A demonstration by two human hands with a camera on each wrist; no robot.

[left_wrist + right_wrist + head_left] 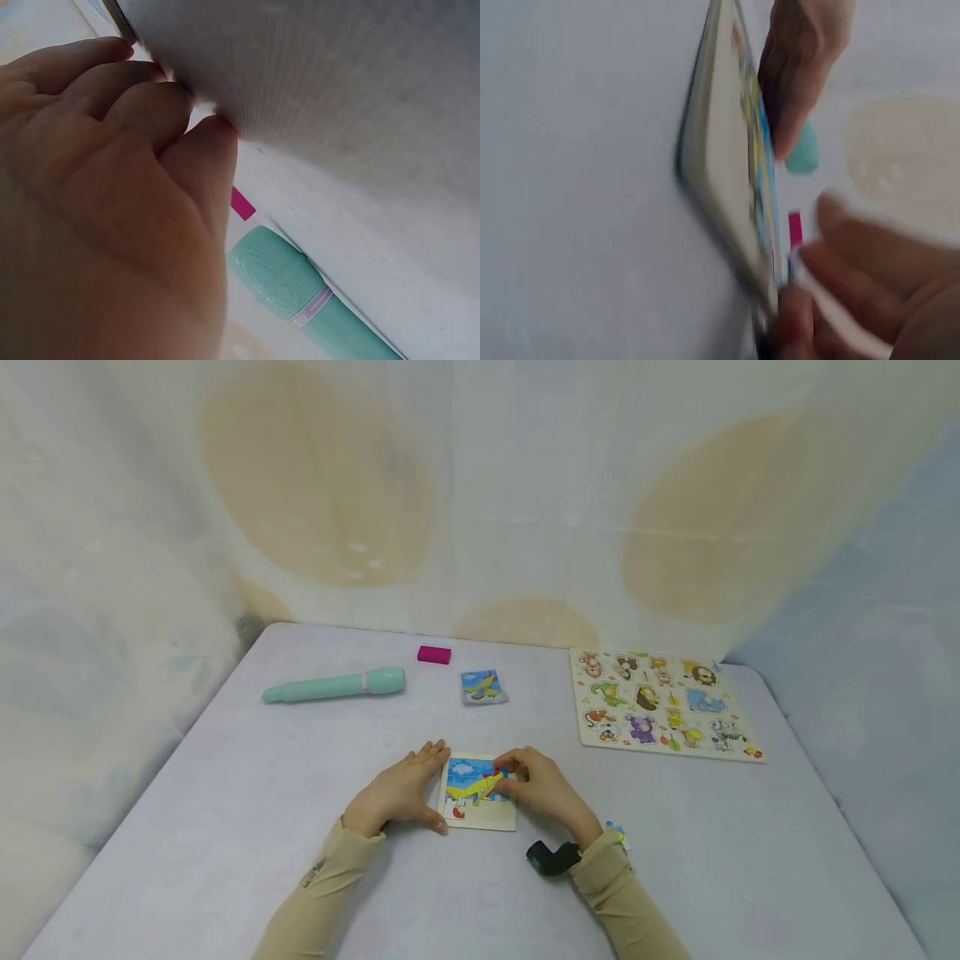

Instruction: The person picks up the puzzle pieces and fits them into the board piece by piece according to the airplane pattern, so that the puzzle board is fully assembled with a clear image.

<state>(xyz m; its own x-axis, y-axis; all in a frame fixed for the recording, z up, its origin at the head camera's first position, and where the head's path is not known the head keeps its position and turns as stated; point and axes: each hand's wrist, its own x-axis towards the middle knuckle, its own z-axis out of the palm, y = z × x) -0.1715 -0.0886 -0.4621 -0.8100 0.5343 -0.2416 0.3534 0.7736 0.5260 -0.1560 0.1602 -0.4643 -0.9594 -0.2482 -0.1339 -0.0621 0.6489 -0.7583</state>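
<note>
A small square jigsaw puzzle (468, 768) in a pale wooden tray (491, 818) lies before me. Its picture has blue sky and a yellow airplane; bare wood shows at the lower right. My left hand (405, 785) spreads along the tray's left edge, fingers at the upper corner and thumb at the lower one. Over the upper right part of the picture, my right hand (540, 785) bends its thumb and fingers together, pinching a puzzle piece mostly hidden by the fingertips. In the right wrist view the tray (724, 142) appears edge-on, with blurred fingers (870, 262) beside it.
Behind the puzzle lie a wrapped picture card (482, 687) and a magenta block (434, 654). A mint-green tube (333, 685) is at the back left. At the back right lies an animal peg board (660, 706). Small blue and yellow bits (617, 831) show beside my right wrist.
</note>
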